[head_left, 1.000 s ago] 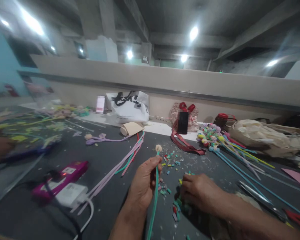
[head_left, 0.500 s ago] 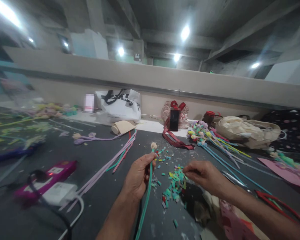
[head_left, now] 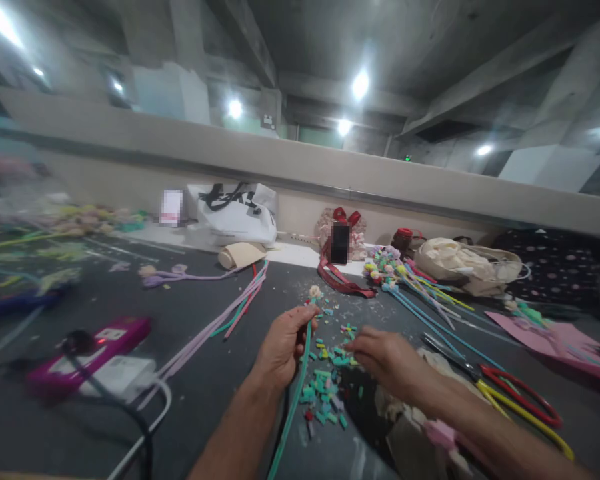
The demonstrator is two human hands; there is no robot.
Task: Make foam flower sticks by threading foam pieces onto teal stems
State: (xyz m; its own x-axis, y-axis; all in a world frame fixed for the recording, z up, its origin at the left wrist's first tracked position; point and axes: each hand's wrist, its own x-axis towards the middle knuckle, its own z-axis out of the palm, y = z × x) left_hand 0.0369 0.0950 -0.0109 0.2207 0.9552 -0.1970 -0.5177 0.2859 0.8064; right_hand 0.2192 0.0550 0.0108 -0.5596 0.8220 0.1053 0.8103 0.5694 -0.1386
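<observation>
My left hand (head_left: 286,343) is closed around a thin green stem (head_left: 299,393), which runs down toward the bottom edge of the view. A small cream bud-like piece (head_left: 315,291) sits at the stem's upper tip, just above my thumb. To the right, my right hand (head_left: 387,360) hovers low over small cut pieces (head_left: 325,387), mostly green with some yellow and red. Its thumb and fingers are drawn together; whatever may be between them is too small to make out.
Scissors (head_left: 523,397) with red and yellow handles lie right of my right arm. Lilac and green stems (head_left: 225,310) lie to the left, near a magenta power strip (head_left: 100,350). A flower bunch (head_left: 387,263), white bag (head_left: 233,217) and phone (head_left: 340,243) are farther back.
The view has turned slightly right. My hands have come closer together, the left one shifting right with the green stem. More of the scissors shows beside my right arm.
</observation>
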